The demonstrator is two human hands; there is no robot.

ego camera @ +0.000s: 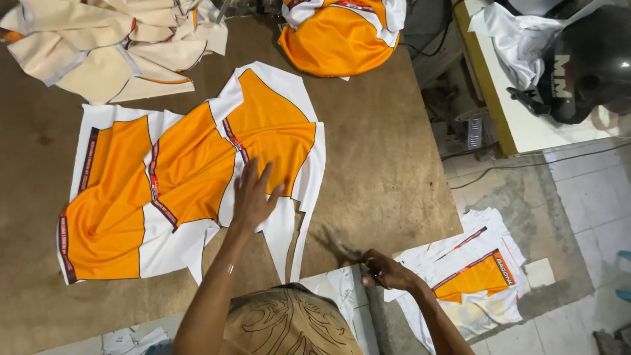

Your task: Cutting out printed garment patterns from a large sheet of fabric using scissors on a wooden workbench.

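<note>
Orange and white printed fabric pieces (190, 171) lie spread flat on the brown table (374, 151), overlapping each other. My left hand (253, 197) rests on them with fingers spread, pressing near the lower edge of the right piece. My right hand (384, 269) is off the table's front right corner, closed around scissors (342, 250), blurred, with blades pointing up-left toward the cloth.
A pile of cream fabric pieces (112, 46) sits at the back left. A bundle of orange fabric (338, 36) lies at the back middle. Cut scraps (473, 269) lie on the floor at right. A dark helmet (582, 66) rests on a side table with white cloth.
</note>
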